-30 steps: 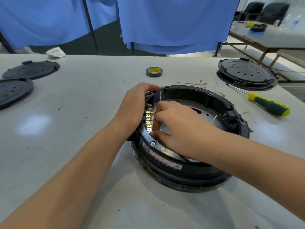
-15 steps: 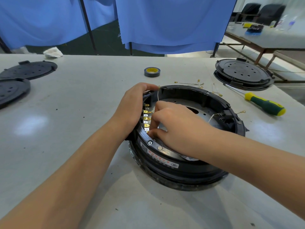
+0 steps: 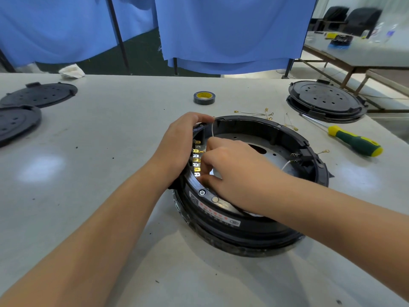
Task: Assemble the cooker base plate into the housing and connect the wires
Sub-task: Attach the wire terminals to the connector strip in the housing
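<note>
The round black cooker housing (image 3: pixel 254 222) stands on the table in front of me, with the metal base plate (image 3: pixel 263 142) lying inside it. My left hand (image 3: pixel 179 145) grips the housing's left rim from outside. My right hand (image 3: pixel 234 171) reaches inside and pinches a thin white wire (image 3: pixel 212 129) against the row of brass terminals (image 3: pixel 196 159) on the inner left wall. The wire rises from my fingers to a brass end at the rim. A second white wire (image 3: pixel 286 166) runs to a connector on the right inner wall.
A roll of dark tape (image 3: pixel 204 97) lies behind the housing. Loose wires with brass lugs (image 3: pixel 266 113) lie at the back right. A green and yellow screwdriver (image 3: pixel 354 140) and stacked black plates (image 3: pixel 325 100) are at the right, two black plates (image 3: pixel 39 94) at the far left.
Both hands stay on the housing at the terminal row. My right hand's fingers have shifted slightly along the terminals with the wire.
</note>
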A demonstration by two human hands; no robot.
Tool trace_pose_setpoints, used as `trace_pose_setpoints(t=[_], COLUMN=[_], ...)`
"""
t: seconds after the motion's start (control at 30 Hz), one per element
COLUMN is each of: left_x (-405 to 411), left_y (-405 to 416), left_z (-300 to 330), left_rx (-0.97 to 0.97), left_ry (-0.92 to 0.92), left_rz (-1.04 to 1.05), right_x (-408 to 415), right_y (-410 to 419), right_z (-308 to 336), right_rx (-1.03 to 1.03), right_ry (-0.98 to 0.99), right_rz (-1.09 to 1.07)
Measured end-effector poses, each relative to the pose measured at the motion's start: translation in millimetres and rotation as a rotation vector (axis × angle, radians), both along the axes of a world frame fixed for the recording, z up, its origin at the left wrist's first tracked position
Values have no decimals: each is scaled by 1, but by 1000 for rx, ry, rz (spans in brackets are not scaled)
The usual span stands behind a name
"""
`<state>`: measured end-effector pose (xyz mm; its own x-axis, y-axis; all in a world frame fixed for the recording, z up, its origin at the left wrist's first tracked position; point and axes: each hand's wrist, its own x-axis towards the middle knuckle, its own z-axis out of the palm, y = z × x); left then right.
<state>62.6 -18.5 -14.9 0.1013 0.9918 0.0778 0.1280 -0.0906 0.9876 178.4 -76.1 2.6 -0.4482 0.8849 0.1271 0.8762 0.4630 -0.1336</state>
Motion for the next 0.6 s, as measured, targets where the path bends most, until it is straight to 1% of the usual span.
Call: trace_pose_setpoints(t=[0.17,0.3,0.5,0.6], left_x=[-2,-4,-4,-5], left_y=[1,2,4,4], left_z=[-1,-2,-4,-4], left_rx=[52,43,60,51], left_ry=[47,17,39,28], left_rz=[-21,-39,-44,-39], right_x=[3,8,12,12], right_y=[0,0,1,2], right_z=[-2,-3,-5,-5], right_rx=[-45,-77,-136,-166], right_ry=[65,133,244,263], right_rz=[-7,-10,-17,-36])
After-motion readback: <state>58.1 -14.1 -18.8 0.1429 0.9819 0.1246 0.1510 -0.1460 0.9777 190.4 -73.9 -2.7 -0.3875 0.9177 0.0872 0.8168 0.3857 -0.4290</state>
